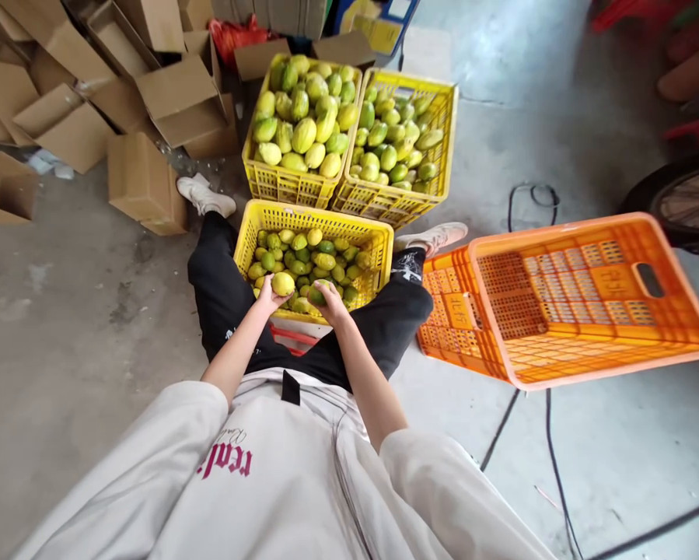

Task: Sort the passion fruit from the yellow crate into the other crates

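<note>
Between my knees stands a yellow crate (314, 211) with many small yellow and green fruits, lemon-like in look, covering its bottom. My left hand (265, 299) is closed around a yellow lemon (282, 284) above the crate's near edge. A greener lemon (319, 294) sits in my right hand (331, 303), whose fingers curl over it. Both hands are side by side with a small gap between them. The hidden undersides of the two fruits rest against my palms and fingers.
Behind stand two more yellow crates: a heaped left crate (291, 185) and a less full right crate (451, 140). An orange crate (594, 373) is at my right, with black cables (550, 451) below it. Cardboard boxes (142, 183) pile up at left. A wheel (684, 198) is far right.
</note>
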`<state>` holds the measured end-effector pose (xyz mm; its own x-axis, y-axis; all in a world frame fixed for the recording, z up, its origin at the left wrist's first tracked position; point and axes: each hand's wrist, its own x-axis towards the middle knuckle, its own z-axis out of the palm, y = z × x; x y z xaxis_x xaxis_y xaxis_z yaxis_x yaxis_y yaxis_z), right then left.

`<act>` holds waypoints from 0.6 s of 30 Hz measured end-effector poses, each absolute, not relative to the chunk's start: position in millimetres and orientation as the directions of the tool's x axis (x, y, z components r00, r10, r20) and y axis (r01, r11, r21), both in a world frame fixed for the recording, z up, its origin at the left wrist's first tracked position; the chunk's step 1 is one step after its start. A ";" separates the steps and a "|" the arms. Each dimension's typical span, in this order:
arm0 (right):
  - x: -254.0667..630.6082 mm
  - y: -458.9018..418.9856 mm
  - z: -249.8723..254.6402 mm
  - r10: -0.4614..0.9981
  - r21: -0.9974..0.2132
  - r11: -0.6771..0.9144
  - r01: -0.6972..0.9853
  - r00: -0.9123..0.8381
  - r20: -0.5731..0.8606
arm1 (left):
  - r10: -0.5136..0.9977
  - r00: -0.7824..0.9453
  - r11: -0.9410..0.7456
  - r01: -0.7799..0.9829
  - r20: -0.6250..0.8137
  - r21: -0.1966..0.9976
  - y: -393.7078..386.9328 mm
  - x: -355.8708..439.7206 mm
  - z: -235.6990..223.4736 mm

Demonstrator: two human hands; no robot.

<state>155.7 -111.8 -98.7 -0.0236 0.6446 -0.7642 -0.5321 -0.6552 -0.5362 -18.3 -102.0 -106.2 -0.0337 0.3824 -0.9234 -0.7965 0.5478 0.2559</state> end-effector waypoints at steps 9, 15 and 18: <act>159.7 -106.8 -108.4 0.522 -0.423 -0.734 -0.531 -0.042 -0.852 | 0.436 0.048 0.610 -0.749 -0.898 0.257 -102.9 -19.3 -102.9; 156.2 -109.0 -112.3 0.612 -0.511 -0.691 -0.511 -0.036 -0.790 | 0.460 0.011 0.639 -0.698 -0.888 0.323 -104.5 -13.3 -109.3; 157.0 -107.3 -115.4 0.554 -0.445 -0.723 -0.529 -0.058 -0.831 | 0.430 -0.065 0.609 -0.715 -0.900 0.343 -104.7 -11.3 -115.0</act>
<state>157.0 -107.3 -115.4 -0.0578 0.5535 -0.8308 -0.5289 -0.7228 -0.4448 -11.3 -104.7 -115.0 -0.0654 0.4300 -0.9005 -0.7151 0.6092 0.3428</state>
